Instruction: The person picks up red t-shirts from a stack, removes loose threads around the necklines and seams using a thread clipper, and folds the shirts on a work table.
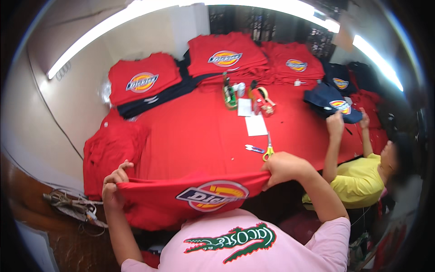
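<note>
A red T-shirt [156,199] with an oval printed emblem is stretched between my two hands along the near edge of the table. At its left end, my left hand [116,185] is closed on the cloth. My right hand [285,168] pinches the other end. Just beyond my right hand lie yellow-handled scissors [268,152], with blue-handled thread snips [254,148] to their left. The lower part of the shirt hangs down in front of my body.
Red shirt stacks [158,75] line the far side of the red-covered table [190,131]. Papers [256,125], a green bottle [229,97] and a tape roll [264,96] stand mid-table. At right, a person in yellow [358,181] holds a navy shirt [319,97]. Folded red cloth [113,145] lies left.
</note>
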`<state>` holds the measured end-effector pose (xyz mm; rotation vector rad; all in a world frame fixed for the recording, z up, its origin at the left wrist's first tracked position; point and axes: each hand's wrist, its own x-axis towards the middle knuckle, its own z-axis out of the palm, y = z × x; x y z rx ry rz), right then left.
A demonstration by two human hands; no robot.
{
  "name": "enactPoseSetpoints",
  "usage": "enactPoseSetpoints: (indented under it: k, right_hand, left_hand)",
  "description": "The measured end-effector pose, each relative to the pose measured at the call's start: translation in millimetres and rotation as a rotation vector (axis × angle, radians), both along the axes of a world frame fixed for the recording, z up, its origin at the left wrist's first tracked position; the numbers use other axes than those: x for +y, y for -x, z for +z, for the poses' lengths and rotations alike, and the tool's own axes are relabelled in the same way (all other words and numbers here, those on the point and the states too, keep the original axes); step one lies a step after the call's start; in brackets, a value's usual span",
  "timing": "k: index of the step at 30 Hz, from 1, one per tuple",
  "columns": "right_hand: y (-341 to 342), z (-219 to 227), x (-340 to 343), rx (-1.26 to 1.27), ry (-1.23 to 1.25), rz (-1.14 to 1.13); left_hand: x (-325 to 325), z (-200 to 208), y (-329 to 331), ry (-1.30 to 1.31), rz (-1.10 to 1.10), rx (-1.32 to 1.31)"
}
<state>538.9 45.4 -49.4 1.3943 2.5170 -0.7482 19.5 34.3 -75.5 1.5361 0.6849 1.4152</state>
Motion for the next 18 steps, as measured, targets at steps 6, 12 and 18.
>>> enactPoseSetpoints:
  k: [6, 12, 18]
  right_hand:
    - [-147.3, -4.1, -113.2, -0.196, -0.334, -0.271]
    - [-141.3, 96.4, -260.1, 0.525, -0.262, -0.773]
    - [-217.0, 103.1, -324.2, 1.168, 0.247, 0.753]
  left_hand:
    - [-12.4, 50.0, -55.4, -0.168, 0.055, 0.737]
    - [-93.8, 56.9, -55.5, -0.061, -0.017, 1.058]
    - [-123.4, 46.4, -68.7, 0.014, -0.422, 0.386]
